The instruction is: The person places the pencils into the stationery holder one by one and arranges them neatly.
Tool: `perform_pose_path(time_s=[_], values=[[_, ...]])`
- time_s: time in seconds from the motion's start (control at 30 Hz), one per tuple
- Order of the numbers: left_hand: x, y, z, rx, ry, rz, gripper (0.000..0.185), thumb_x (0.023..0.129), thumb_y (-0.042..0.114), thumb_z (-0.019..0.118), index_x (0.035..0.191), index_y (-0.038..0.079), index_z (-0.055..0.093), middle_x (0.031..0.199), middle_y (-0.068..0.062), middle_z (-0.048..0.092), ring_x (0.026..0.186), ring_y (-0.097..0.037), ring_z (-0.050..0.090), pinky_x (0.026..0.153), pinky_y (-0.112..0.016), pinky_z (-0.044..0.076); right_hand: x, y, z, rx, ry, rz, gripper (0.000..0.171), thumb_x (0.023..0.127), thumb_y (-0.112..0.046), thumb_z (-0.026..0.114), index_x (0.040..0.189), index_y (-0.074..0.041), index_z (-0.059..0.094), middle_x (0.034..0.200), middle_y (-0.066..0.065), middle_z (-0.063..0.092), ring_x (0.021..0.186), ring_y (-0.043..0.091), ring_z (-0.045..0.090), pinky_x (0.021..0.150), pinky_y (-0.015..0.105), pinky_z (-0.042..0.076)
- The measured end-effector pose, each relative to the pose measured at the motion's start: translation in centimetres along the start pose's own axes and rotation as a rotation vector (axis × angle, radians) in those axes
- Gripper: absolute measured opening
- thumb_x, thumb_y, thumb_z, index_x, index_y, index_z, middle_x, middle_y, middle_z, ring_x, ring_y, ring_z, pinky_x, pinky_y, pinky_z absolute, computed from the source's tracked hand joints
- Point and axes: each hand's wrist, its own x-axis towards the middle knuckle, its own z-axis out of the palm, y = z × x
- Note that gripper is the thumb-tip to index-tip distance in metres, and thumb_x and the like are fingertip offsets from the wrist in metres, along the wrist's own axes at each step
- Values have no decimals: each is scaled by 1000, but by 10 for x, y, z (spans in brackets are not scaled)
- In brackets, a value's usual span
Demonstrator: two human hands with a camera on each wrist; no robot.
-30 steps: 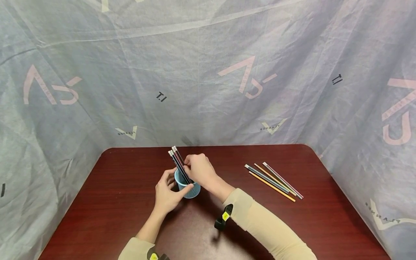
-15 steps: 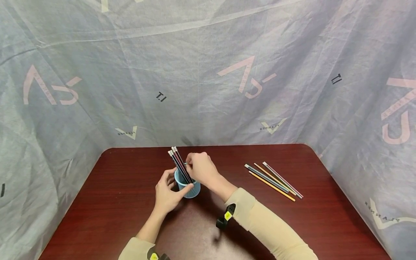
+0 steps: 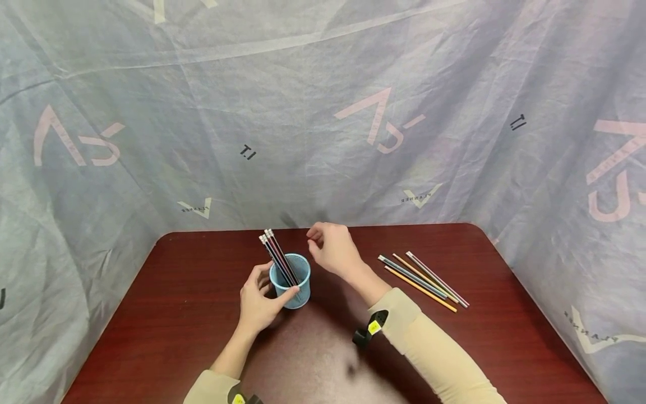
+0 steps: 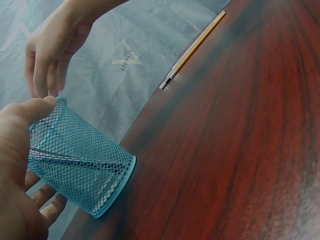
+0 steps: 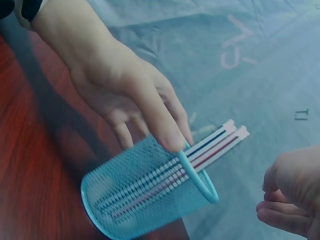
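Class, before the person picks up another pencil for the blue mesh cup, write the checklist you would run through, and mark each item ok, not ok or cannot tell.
1. Cup steadied: the left hand grips the blue mesh cup, thumb on its rim. Ok.
2. Cup stands on its base on the table. Ok.
3. Right hand free: it holds nothing, fingers loosely curled. Ok.
4. Pencils in the cup lean to one side, leaving open room at the mouth. Ok.
5. Loose pencils lie together on the table to the right, nothing on them. Ok.
6. Which way their tips point: cannot tell.
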Motion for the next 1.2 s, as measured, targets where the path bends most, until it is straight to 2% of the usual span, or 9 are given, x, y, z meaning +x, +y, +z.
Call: perform_pose_path(time_s=[0.1,0.27,0.4,0.9,1.2], values=[[0,-1,0,-1,1,-2,72,74,16,99,137,8,63,128,-13,74,118,-29,73,98,-28,61,-1,8,-9,-8,9,6,6,93,-7,76,99,-7,78,87,4,79,77,16,75,72,33,64],[0,-1,-1,-14,-3,-22,74,73,15,100,136,7,63,130,-13,73,120,-30,73,95,-15,57,-7,23,-22,-30,14,29,7,93,-7,75,99,-8,78,88,4,79,78,17,74,72,34,63],[0,0,-3,-5,4,-34,74,73,14,100,136,8,63,131,-12,72,121,-29,72,94,-11,55,-12,36,-30,-39,13,42,8,93,-7,75,100,-8,78,90,5,79,79,18,73,74,35,62],[2,-1,0,-28,-5,-8,74,72,13,100,135,7,63,130,-13,73,121,-30,72,94,-11,55,-41,89,-52,-93,-13,118,12,91,-7,75,102,-5,78,91,6,80,79,20,74,73,40,63],[1,-1,1,-13,-1,-10,73,73,13,100,135,7,63,130,-12,73,120,-29,73,96,-15,57,-62,119,-65,-152,-48,149,8,88,-5,74,96,-7,77,83,4,76,73,17,72,67,37,60]])
